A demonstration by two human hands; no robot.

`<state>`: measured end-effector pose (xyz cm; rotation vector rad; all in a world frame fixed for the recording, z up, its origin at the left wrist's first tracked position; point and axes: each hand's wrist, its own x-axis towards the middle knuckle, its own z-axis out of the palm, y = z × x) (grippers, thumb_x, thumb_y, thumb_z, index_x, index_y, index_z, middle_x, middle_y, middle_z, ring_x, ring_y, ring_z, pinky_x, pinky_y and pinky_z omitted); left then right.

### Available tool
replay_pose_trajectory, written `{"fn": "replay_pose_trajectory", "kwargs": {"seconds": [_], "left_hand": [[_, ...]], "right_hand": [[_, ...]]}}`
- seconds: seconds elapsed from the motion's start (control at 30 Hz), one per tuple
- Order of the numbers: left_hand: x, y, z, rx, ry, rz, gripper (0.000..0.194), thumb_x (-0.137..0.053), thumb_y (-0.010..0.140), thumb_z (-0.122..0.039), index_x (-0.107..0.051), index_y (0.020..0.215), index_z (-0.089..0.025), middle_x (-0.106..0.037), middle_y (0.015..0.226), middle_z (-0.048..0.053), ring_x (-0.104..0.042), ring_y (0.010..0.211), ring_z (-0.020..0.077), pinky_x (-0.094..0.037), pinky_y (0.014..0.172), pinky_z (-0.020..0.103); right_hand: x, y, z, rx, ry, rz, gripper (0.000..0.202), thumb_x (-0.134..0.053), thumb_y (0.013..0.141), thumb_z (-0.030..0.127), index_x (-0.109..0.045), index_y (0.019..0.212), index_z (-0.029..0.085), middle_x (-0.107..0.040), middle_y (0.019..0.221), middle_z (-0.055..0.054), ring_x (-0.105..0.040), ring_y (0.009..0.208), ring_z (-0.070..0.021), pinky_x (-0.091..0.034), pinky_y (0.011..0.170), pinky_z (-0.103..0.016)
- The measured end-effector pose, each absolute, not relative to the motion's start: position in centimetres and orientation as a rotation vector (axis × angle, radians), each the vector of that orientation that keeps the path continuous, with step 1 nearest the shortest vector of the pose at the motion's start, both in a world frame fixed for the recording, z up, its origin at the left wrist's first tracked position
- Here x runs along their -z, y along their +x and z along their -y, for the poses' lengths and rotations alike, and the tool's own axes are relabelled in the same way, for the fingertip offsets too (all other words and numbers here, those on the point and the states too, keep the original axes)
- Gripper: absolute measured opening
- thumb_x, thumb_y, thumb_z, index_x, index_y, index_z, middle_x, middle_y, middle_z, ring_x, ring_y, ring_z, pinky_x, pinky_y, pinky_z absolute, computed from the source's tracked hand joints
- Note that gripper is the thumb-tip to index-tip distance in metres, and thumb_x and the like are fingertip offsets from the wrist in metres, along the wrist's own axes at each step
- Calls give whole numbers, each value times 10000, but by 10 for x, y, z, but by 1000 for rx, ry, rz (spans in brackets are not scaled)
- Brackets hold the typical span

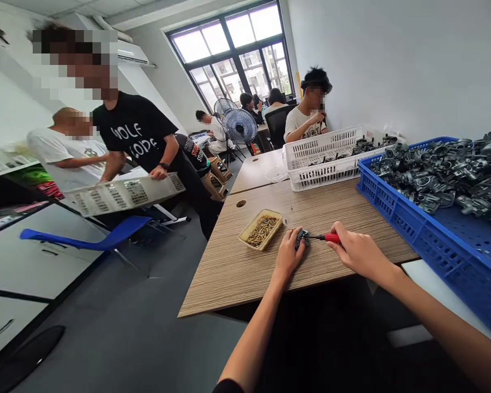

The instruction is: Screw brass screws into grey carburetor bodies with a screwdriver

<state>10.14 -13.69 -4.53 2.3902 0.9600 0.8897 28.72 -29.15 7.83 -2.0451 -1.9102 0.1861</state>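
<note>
My left hand (288, 252) is closed around a small grey metal carburetor (301, 238), holding it on the table. My right hand (355, 248) grips the red handle of a screwdriver (331, 238), whose dark shaft points left and meets the carburetor. The exact contact of the tip is too small to make out. Just left of my left hand stands a shallow cream tray (245, 240) filled with small brass-coloured parts (264, 229). A few tiny pieces lie on the table near the tray's right corner.
A blue crate (417, 232) heaped with grey carburetors (442, 169) stands at the right. Behind it a white crate (323, 177) holds more. The wood-grain table (216, 273) ends close before me. At left, a person (143, 128) carries a white basket (126, 196) beside a blue chair (90, 232).
</note>
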Motion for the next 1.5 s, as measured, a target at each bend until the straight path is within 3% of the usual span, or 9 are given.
{"fn": "replay_pose_trajectory", "kwargs": {"seconds": [0.13, 0.33, 0.53, 0.73, 0.97, 1.23, 1.5], "left_hand": [[45, 101, 137, -891, 2402, -960, 414, -497, 999, -257, -528, 1411, -230, -614, 1273, 108, -606, 1206, 243, -493, 1069, 397], [44, 102, 137, -906, 2413, -961, 408, -504, 997, -257, -538, 1402, -233, -622, 1263, 106, -613, 1190, 243, -500, 1059, 396], [44, 101, 137, -901, 2402, -959, 408, -498, 1001, -272, -535, 1404, -223, -611, 1278, 114, -600, 1208, 248, -484, 1077, 407], [44, 101, 137, -904, 2398, -951, 405, -496, 1000, -270, -536, 1401, -230, -613, 1269, 109, -602, 1194, 245, -482, 1078, 407], [42, 101, 137, -903, 2404, -942, 403, -499, 998, -267, -534, 1398, -231, -618, 1267, 106, -604, 1194, 245, -485, 1077, 410], [44, 102, 136, -903, 2407, -946, 399, -496, 1001, -266, -536, 1396, -225, -619, 1255, 108, -605, 1184, 246, -488, 1071, 405], [41, 101, 138, -897, 2408, -956, 406, -514, 999, -293, -536, 1401, -236, -616, 1273, 102, -609, 1193, 244, -491, 1077, 408]], "right_hand": [[-77, 288, 290, -127, -2143, 1880, 233, -407, 1069, 434, -443, 1105, 207, -741, 825, -60, -738, 760, -279, -303, 566, -294], [-74, 290, 292, -207, -1932, 1903, 143, -469, 1040, 302, -414, 1155, 236, -754, 1028, -43, -742, 863, -244, -357, 622, -278], [-77, 287, 288, -104, -2184, 1871, 243, -411, 1070, 444, -450, 1103, 206, -743, 824, -59, -743, 780, -290, -283, 569, -297], [-75, 290, 292, -203, -1958, 1874, 171, -484, 1039, 324, -414, 1168, 236, -756, 1073, -49, -747, 900, -253, -365, 635, -284], [-77, 286, 289, -127, -2182, 1850, 236, -413, 1067, 431, -447, 1116, 202, -739, 831, -63, -738, 778, -287, -306, 575, -297], [-79, 292, 293, -272, -1962, 1875, 124, -456, 1026, 283, -438, 1140, 239, -749, 1021, -51, -735, 871, -243, -373, 642, -283], [-78, 294, 286, -182, -2159, 1765, 214, -449, 1043, 439, -487, 1084, 233, -749, 863, -47, -725, 793, -259, -289, 596, -281]]}}
